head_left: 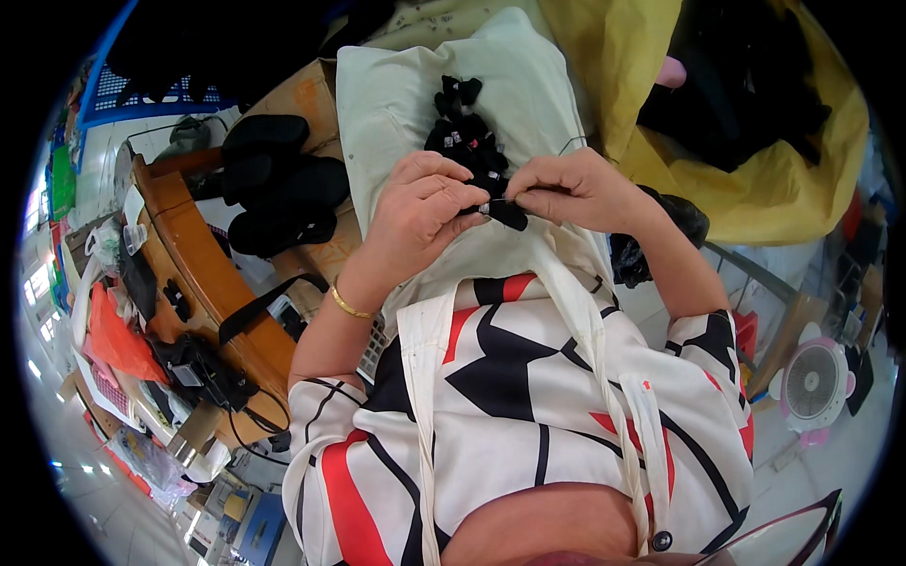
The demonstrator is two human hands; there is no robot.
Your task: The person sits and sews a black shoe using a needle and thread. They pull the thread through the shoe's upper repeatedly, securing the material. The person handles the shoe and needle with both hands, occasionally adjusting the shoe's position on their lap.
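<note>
My left hand (420,212) is closed, thumb and fingers pinching a small black fabric piece (510,213) with a pale label. Close beside it, my right hand (571,191) is also closed, its thumb and forefinger pinched on a thin needle (499,200) that reaches toward the label. The needle's far tip is too fine to make out. Beyond my fingers, several similar black fabric pieces (467,140) with small white tags lie in a string on a pale cloth-covered cushion (387,104).
At the right stands a yellow sack (755,212) holding black items. Black padded pieces (283,179) sit on a cardboard box at the left, beside a wooden table (203,274) with a black bag (203,368). A white fan (816,382) stands at the lower right.
</note>
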